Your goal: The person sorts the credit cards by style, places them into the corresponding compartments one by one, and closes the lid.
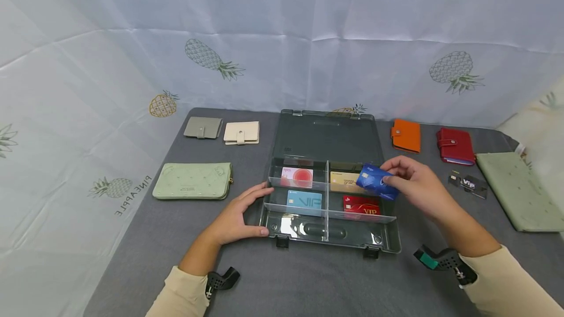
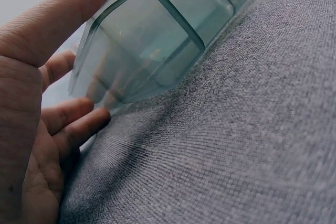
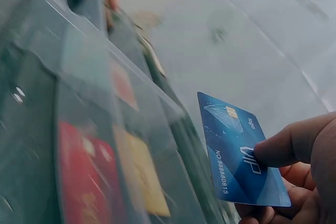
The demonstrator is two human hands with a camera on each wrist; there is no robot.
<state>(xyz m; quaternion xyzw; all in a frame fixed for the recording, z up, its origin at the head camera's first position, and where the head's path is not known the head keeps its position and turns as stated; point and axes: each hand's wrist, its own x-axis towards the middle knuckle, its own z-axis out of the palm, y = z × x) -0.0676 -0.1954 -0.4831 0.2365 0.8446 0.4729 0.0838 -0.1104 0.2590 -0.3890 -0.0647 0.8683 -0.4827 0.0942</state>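
Pinching the blue card (image 1: pixel 373 180) between thumb and fingers, the right hand (image 1: pixel 416 182) holds it above the right side of the box (image 1: pixel 328 136), near the gold card (image 1: pixel 344 181). The left hand (image 1: pixel 235 216), thumb and fingers apart, touches the box's left side.

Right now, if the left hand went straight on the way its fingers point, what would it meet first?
The left hand would likely meet the left side wall of the translucent plastic case, right beside the fingers; exact contact is unclear.

4 cards (image 1: pixel 304 203) in box (image 1: pixel 327 137), wallets (image 1: pixel 192 181) either side
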